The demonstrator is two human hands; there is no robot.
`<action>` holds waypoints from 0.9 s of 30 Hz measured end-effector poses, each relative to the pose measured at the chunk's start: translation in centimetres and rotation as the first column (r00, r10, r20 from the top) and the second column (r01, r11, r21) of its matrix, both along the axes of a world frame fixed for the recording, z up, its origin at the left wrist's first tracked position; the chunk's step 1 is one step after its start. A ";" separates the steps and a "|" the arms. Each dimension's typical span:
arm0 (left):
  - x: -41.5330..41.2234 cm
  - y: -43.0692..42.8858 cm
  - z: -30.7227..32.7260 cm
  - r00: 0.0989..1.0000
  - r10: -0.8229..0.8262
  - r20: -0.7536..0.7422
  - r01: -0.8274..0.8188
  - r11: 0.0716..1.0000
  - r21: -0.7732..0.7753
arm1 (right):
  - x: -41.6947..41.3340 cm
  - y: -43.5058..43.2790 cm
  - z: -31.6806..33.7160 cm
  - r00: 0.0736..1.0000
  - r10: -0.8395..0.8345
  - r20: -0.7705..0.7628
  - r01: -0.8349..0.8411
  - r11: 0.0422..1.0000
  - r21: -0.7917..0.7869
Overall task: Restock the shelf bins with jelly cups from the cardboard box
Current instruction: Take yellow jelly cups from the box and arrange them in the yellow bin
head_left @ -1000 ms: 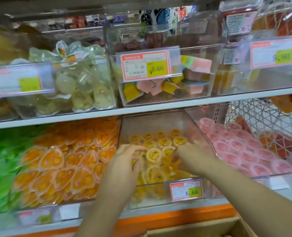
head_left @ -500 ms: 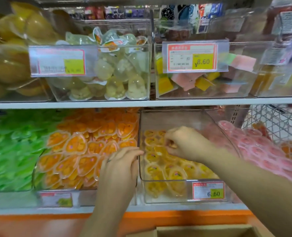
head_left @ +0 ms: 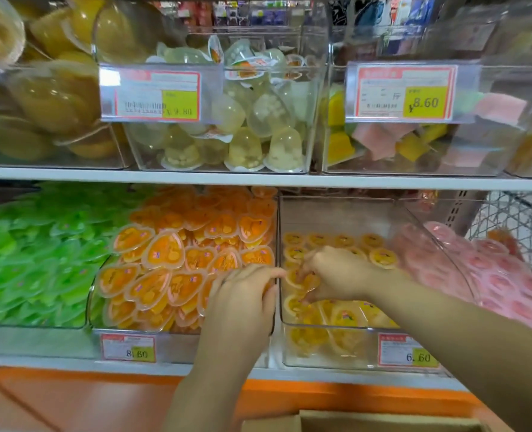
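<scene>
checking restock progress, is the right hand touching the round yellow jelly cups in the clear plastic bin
Touching. The head view shows the right hand inside the clear plastic bin, fingers curled onto the round yellow jelly cups.

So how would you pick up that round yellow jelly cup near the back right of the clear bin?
Probably from above, pinching opposite edges of its wide rim. The round yellow jelly cup lies lid up, and the clear bin is open on top, while its walls and neighbouring cups block the sides.
</scene>
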State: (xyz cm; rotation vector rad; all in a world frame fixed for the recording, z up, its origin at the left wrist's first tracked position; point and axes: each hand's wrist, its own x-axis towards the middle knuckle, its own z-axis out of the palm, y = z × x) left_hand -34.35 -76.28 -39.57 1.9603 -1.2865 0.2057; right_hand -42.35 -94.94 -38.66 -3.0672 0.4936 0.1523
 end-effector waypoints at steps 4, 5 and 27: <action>0.0 -0.1 -0.1 1.000 -0.011 -0.007 0.011 1.000 0.001 | 0.2 -0.5 -0.1 0.998 -0.048 0.035 0.047 0.998 0.029; 0.0 -0.1 -0.1 1.000 -0.012 -0.011 0.012 1.000 0.002 | 0.4 -0.5 -0.3 0.997 -0.060 0.044 0.059 0.998 0.023; -0.3 -0.3 0.1 1.000 0.006 -0.010 -0.006 1.000 0.004 | -3.1 -2.6 -0.8 0.962 -0.266 0.061 0.272 0.946 -0.175</action>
